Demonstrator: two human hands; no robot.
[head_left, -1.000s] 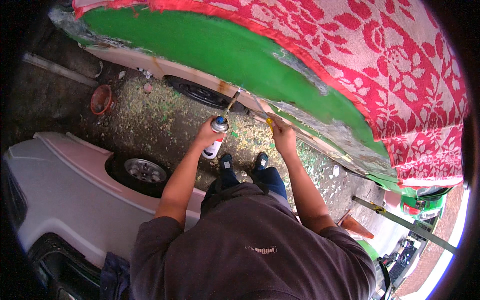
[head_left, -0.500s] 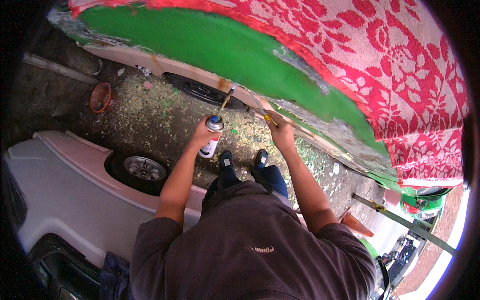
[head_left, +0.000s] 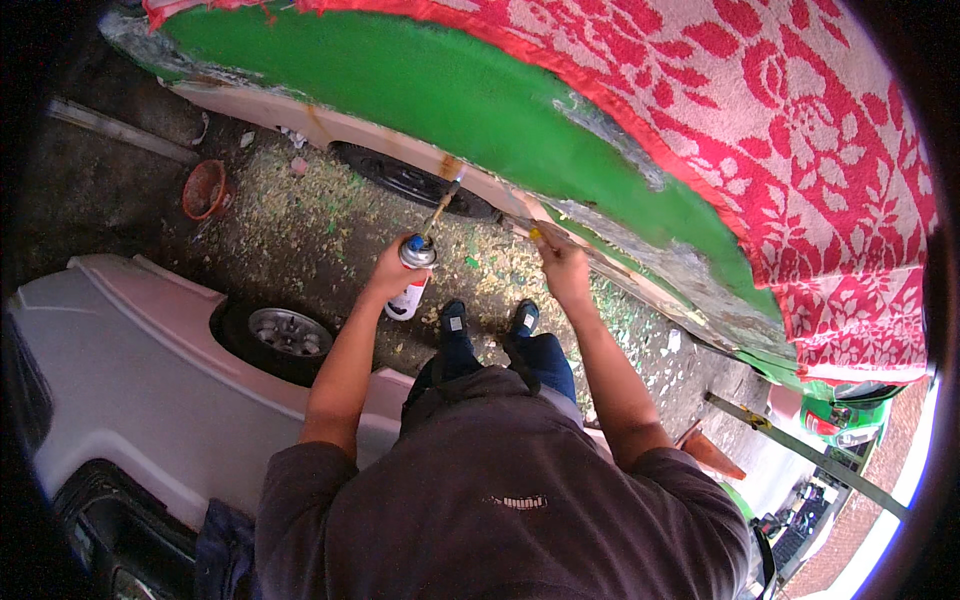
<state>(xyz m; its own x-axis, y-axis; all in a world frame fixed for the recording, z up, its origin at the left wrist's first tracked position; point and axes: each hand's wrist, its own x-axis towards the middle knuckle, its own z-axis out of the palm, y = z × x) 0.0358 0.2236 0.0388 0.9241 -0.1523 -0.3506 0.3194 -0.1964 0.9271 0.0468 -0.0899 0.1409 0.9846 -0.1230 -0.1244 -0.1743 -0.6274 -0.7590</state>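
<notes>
My left hand is wrapped round a gas blowtorch, a red-and-white canister with a blue valve and a brass nozzle tube. The nozzle's tip points at the pale lower edge of a green car body, with a faint glow at its end. In my right hand is a screwdriver with a yellow handle, closed in the fingers close to the car's lower edge. Its shaft is hard to make out against the sill.
A pink and white patterned cloth drapes over the green car. Behind my left arm stands a whitish car. Yellowish flakes litter the ground beside an orange-brown bucket. A long metal bar lies at the right.
My left hand and the blowtorch have shifted slightly left. The right hand stays near its place, while the screwdriver has turned, its shaft now much less visible.
</notes>
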